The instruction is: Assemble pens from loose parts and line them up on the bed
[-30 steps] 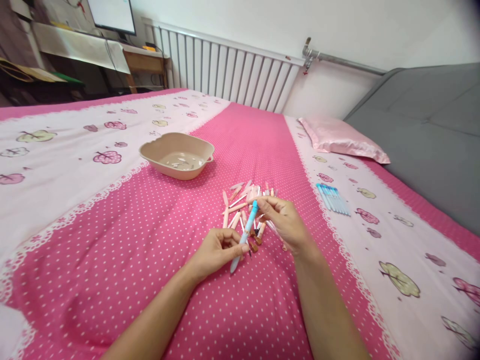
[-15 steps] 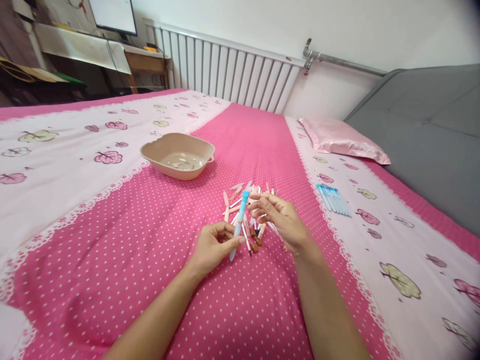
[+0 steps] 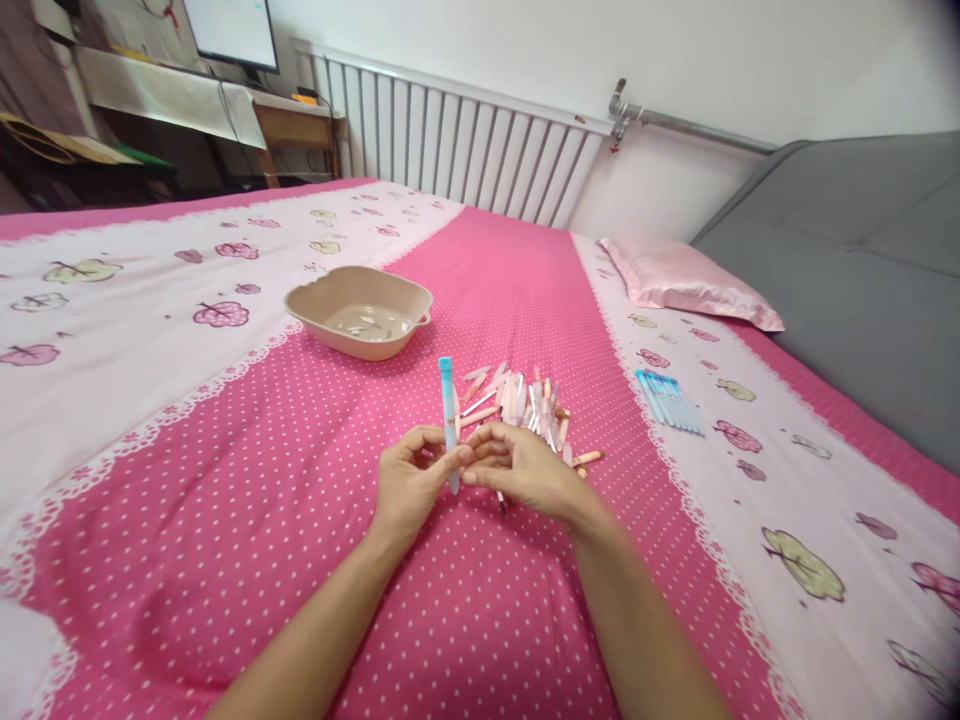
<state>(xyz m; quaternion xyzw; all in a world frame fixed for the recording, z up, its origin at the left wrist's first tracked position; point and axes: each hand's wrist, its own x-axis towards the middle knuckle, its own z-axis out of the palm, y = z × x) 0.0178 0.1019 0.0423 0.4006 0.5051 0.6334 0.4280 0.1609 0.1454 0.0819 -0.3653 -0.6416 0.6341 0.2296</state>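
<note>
Left of centre in the frame, we note the beige plastic basin with a wavy rim [image 3: 367, 348], which rests on the pink polka-dotted fabric bedspread [image 3: 517, 275] and holds small pale pieces too small for us to identify. It stands well apart from the hands, so we rate accidental contact as unlikely. At the centre, the left hand [image 3: 411, 482] pinches the slim blue-capped pen with a pale barrel [image 3: 448, 405] between thumb and fingers. The pen stands nearly upright, blue end up. Because the pinch is low on the barrel, we judge that the pen could pivot or slip if the pressure eased. Just to its right, the right hand [image 3: 529, 470] has curled fingers with the tips beside the barrel and the left thumb; we cannot tell whether they grip anything. A sideways push from them could tilt the pen. Behind the right hand, the loose heap of pink, white and brown pens [image 3: 516, 395] lies crossed; a low sweep could scatter it. At the right of the frame, the neat row of blue-topped pale pens [image 3: 671, 405] lies side by side; a tug on the fabric could break its alignment.
</note>
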